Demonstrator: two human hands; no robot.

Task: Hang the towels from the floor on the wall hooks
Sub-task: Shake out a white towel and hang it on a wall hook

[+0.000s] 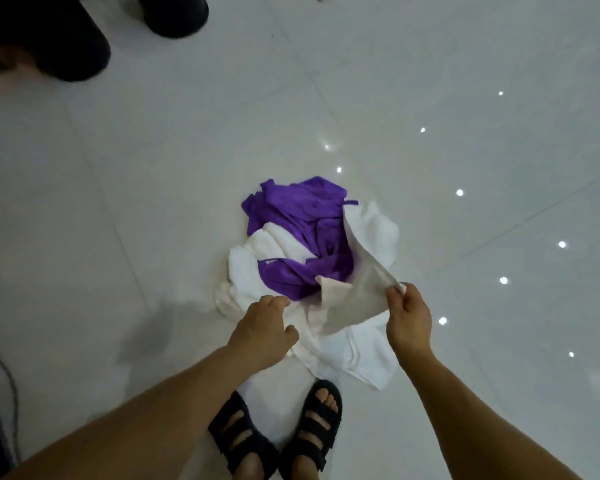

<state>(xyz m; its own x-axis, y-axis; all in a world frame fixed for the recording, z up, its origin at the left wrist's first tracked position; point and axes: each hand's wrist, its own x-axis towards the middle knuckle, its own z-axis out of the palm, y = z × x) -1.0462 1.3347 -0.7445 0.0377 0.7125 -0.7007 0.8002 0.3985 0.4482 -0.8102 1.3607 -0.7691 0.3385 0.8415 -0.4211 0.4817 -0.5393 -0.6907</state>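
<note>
A heap of towels lies on the glossy white floor in front of my feet. A purple towel point(302, 233) is crumpled on top, with white towels point(253, 265) under and around it. My right hand point(407, 317) pinches the lifted corner of a white towel point(357, 289), which rises off the heap. My left hand point(264, 327) hovers just over the near left side of the pile, fingers curled and apart, holding nothing. No wall hooks are in view.
My feet in dark strapped sandals point(278, 434) stand right behind the pile. Another person's dark shoes point(174, 15) are at the top left. The white tiled floor point(465, 98) stretches around, dotted with light reflections. A dark cable point(0, 382) runs along the left edge.
</note>
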